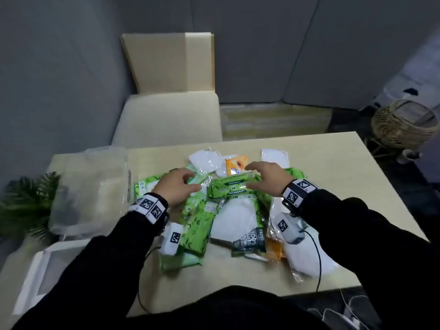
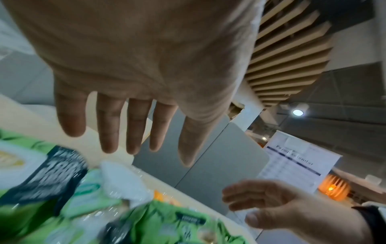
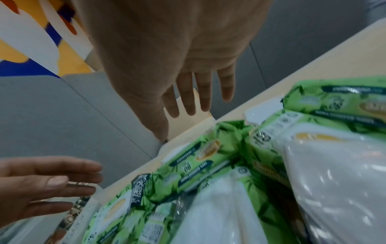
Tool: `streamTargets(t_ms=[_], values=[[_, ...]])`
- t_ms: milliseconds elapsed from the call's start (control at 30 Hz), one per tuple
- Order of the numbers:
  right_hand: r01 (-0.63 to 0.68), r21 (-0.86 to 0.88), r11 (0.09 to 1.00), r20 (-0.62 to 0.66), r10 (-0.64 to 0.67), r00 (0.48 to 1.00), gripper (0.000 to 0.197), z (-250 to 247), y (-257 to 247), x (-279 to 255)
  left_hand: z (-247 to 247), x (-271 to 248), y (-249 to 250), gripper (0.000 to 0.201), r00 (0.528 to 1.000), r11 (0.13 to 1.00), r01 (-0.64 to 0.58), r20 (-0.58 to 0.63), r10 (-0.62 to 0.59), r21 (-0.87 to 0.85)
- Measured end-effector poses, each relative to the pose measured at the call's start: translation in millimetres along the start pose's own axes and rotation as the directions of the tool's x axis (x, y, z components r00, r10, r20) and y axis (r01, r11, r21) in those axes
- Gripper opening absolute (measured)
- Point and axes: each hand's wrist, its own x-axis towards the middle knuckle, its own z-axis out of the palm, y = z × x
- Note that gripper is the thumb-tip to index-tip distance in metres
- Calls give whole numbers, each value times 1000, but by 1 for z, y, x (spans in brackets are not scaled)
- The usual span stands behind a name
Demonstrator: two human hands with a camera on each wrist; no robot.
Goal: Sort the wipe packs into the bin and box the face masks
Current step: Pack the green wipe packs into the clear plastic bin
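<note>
Several green wipe packs and white face masks in clear wrappers lie jumbled on the beige table (image 1: 345,167). My left hand (image 1: 194,181) and right hand (image 1: 248,177) hover open on either side of the top green wipe pack (image 1: 232,190), fingers spread, holding nothing. A face mask (image 1: 234,217) lies just below that pack, and another mask (image 1: 206,160) lies behind the hands. In the left wrist view my left hand (image 2: 127,132) shows straight fingers above the packs (image 2: 167,219). The right wrist view shows my right hand (image 3: 188,100) open above a green pack (image 3: 198,158) and a mask (image 3: 334,181).
A clear plastic bin (image 1: 90,186) stands at the table's left end, with a white box (image 1: 45,265) in front of it. An orange pack (image 1: 235,166) lies at the back of the pile. A chair (image 1: 169,115) is behind the table, a wicker basket (image 1: 402,125) on the floor to the right.
</note>
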Motion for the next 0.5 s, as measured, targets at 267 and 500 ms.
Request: streamTargets(t_ms=[267, 500], values=[[38, -161, 986, -32, -44, 999, 67, 50, -2, 28, 45, 9, -32, 61, 966, 976, 219, -138, -217, 0], [56, -378, 924, 5, -58, 998, 85, 96, 2, 44, 108, 6, -53, 133, 909, 915, 398, 106, -404, 71]])
